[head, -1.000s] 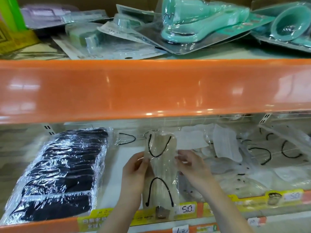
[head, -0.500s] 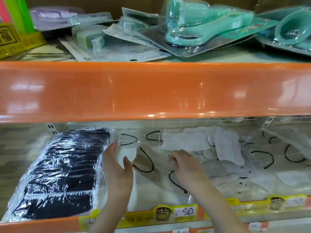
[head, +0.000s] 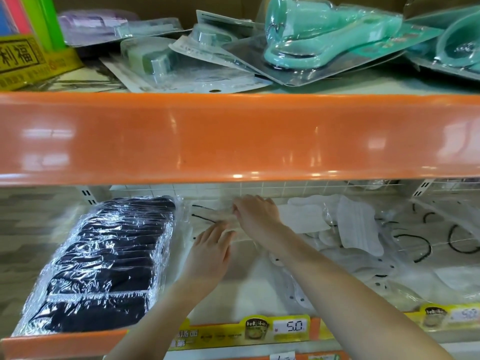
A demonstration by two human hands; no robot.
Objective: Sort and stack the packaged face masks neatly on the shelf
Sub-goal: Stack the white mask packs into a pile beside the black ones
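A beige face mask pack (head: 218, 217) in clear wrap, with black ear loops, lies flat deep on the lower shelf (head: 249, 292), just right of the black masks. My left hand (head: 211, 252) rests on its near edge with straight fingers. My right hand (head: 257, 214) reaches further back and grips the pack's far part with bent fingers. A tidy wrapped stack of black masks (head: 104, 261) fills the shelf's left side. Loose white masks (head: 359, 226) and clear packs with black loops (head: 426, 245) lie jumbled on the right.
The orange edge of the upper shelf (head: 233, 136) hangs low over my hands. Teal blister-packed goods (head: 311, 35) lie on top of it. Yellow price labels (head: 275, 327) run along the lower shelf's front lip. A wire grid (head: 272, 189) backs the lower shelf.
The beige pack went from upright near the shelf front to lying flat at the back. Both hands moved deeper in with it; my left hand came off the black stack onto the pack.
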